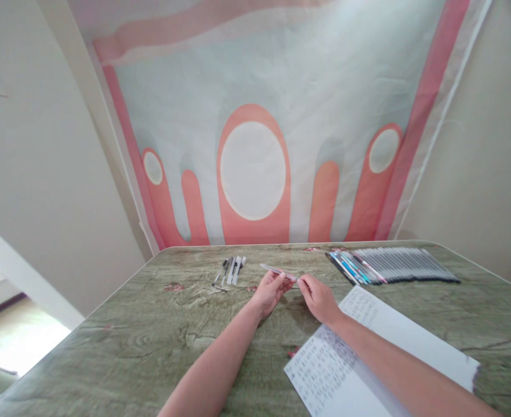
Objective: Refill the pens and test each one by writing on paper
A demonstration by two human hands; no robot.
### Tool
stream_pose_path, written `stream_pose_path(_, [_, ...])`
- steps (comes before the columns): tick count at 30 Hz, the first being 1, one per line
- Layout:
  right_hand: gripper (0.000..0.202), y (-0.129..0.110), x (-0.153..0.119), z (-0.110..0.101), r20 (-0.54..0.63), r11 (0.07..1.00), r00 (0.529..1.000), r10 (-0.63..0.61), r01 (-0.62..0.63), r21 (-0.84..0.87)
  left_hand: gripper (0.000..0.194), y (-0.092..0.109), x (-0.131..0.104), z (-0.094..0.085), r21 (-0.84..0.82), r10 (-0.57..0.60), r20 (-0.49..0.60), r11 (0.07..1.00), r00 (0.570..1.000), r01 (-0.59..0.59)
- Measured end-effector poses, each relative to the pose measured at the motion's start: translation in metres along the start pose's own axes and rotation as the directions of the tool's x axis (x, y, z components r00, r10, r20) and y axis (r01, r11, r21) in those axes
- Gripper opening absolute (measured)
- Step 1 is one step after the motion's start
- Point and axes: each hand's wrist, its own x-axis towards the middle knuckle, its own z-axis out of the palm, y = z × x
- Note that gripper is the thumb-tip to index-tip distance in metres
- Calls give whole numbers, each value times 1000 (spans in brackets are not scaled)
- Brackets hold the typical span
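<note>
Near the middle of the table, my left hand (271, 291) is closed around a slim, pale pen (273, 268) with a pinkish barrel, whose thin end points to the left. The fingers of my right hand (318, 296) pinch the pen's right end. Which end carries the tip is too small to tell. To the left lies a small group of white and black pens (233, 271). Under my right forearm are white sheets (412, 341) covered partly with handwriting.
A long row of grey, see-through pens (405, 264) lies side by side at the back right, with blue, black and pink ones (351, 267) at its left end. The wood-patterned table (142, 330) meets a printed backdrop (255, 174) at its far edge.
</note>
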Motion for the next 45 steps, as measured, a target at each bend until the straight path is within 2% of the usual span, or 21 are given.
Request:
stream_pose_path(6, [35, 4, -1, 0, 38, 1000, 999, -10, 11, -11, 26, 5, -2, 3, 83, 11, 14, 996, 1000, -12])
stream_pose_path(10, [37, 3, -1, -3, 82, 998, 997, -14, 9, 64, 25, 8, -3, 5, 100, 1, 27, 995, 1000, -4])
stream_pose_path(13, [38, 3, 1, -5, 75, 985, 997, 5, -18, 172, 24, 12, -4, 8, 74, -56, 62, 996, 996, 51])
stream_pose_path(15, [34, 4, 3, -6, 31, 977, 999, 16, -22, 213, 25, 15, -7, 11, 87, -154, 123, 986, 980, 144])
stream_pose_path(17, [30, 6, 4, -8, 6, 978, 1000, -28, 26, 208, 28, 17, -11, 15, 162, -280, 201, 955, 939, 251])
stream_pose_path(19, [33, 8, 6, -11, 39, 978, 990, -138, 130, 165, 31, 17, -14, 19, 273, -367, 255, 915, 895, 297])
stream_pose_path(21, [30, 9, 6, -14, 89, 968, 968, -235, 225, 111, 35, 15, -15, 22, 374, -396, 276, 884, 876, 282])
stream_pose_path(23, [28, 9, 6, -16, 98, 966, 962, -255, 248, 73, 36, 14, -15, 25, 450, -381, 273, 862, 884, 233])
stream_pose_path(25, [27, 11, 7, -17, 38, 980, 981, -191, 188, 67, 35, 14, -15, 29, 531, -343, 272, 833, 899, 157])
stream_pose_path(27, [28, 14, 10, -16, -59, 992, 996, -69, 75, 104, 35, 16, -16, 34, 656, -322, 302, 753, 897, 49])
stream_pose_path(30, [30, 22, 15, -17, -172, 975, 977, 128, -92, 204, 41, 16, -22, 43, 842, -316, 376, 510, 871, -178])
stream_pose_path(33, [35, 29, 25, -23, -206, 942, 950, 236, -172, 287, 52, 12, -28, 50, 889, -302, 438, 284, 847, -359])
stream_pose_path(36, [35, 34, 37, -41, -245, 918, 926, 286, -192, 347, 59, 8, -31, 51, 891, -287, 453, 185, 844, -415])
stream_pose_path(39, [32, 42, 44, -64, -283, 897, 896, 342, -221, 383, 61, 7, -29, 47, 894, -272, 447, 144, 852, -423])
stream_pose_path(41, [31, 51, 41, -76, -242, 841, 875, 420, -275, 466, 62, 8, -26, 43, 896, -254, 445, 130, 859, -425])
stream_pose_path(45, [25, 75, 8, -92, 27, 652, 830, 557, -458, 604, 63, 10, -20, 34, 907, -201, 421, 118, 885, -404])
